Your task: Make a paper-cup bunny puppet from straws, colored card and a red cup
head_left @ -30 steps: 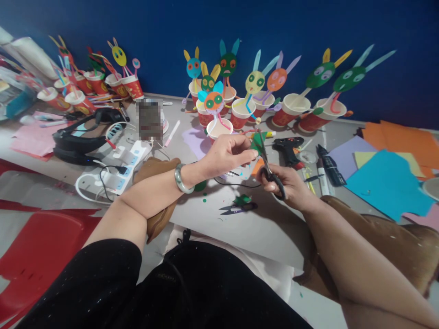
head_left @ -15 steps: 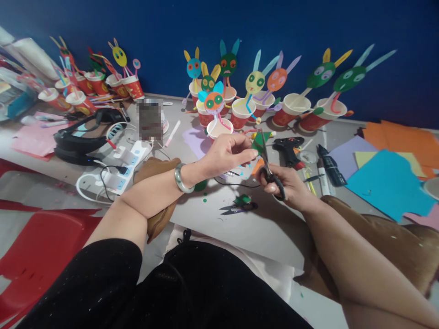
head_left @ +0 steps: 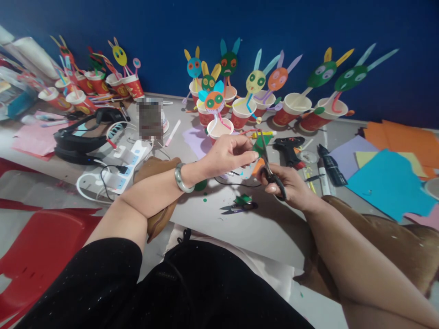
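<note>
My left hand (head_left: pixel 233 155) pinches a small piece of green paper (head_left: pixel 262 145) between thumb and fingers. Black-handled scissors (head_left: pixel 270 176) are gripped in my right hand (head_left: pixel 290 185), their blades pointing up and lying across the green paper. Below the hands, small dark snips (head_left: pixel 238 209) lie on the grey table with a green scrap (head_left: pixel 243 199) against them. An orange paper piece (head_left: pixel 259 167) shows between my hands. Right behind my left hand stands a paper cup (head_left: pixel 220 130) with an orange-faced paper figure (head_left: pixel 214 101).
Several red cups with paper figures line the blue wall. A black glue gun (head_left: pixel 290 148), a black marker (head_left: pixel 331 165) and blue paper (head_left: pixel 391 183) lie to the right. On the left are a power strip (head_left: pixel 132 167), a black headset (head_left: pixel 80 141) and a red chair (head_left: pixel 44 256).
The green paper has shifted slightly and tilted between the scissor blades. Both hands keep nearly the same place and hold the same things.
</note>
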Demonstrator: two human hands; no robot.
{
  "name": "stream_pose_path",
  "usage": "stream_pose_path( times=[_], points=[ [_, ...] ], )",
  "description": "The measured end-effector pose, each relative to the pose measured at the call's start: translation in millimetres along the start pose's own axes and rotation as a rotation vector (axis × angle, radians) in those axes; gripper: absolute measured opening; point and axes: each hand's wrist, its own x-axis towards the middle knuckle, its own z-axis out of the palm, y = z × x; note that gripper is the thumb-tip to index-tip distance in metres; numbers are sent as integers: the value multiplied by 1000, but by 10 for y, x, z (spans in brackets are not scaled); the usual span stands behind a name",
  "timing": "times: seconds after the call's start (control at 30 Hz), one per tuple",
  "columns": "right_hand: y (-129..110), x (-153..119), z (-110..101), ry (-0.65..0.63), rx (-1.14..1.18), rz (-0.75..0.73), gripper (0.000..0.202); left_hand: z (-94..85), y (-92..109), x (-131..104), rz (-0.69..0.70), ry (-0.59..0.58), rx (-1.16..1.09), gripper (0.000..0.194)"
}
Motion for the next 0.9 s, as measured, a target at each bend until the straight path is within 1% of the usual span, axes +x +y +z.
stream_pose_path(
  times=[0.27, 0.43, 0.63, 0.77, 0.9],
  points=[
    [-26, 0, -24, -3, -2, 26, 77, -10, -25, 12, 22, 22, 22, 23],
    [-14, -2, -19, 6, 0, 25, 76, -16, -40, 14, 27, 35, 0, 26],
    [-4, -2, -15, 7, 14, 27, 74, -13, -31, 14, -1, 47, -21, 24],
    [-7, -6, -13, 11, 15, 27, 74, -6, -30, 17, -12, 56, -36, 28],
    [-11, -7, -5, 22, 15, 32, 75, -2, -32, 15, -3, 38, -33, 38]
  ],
)
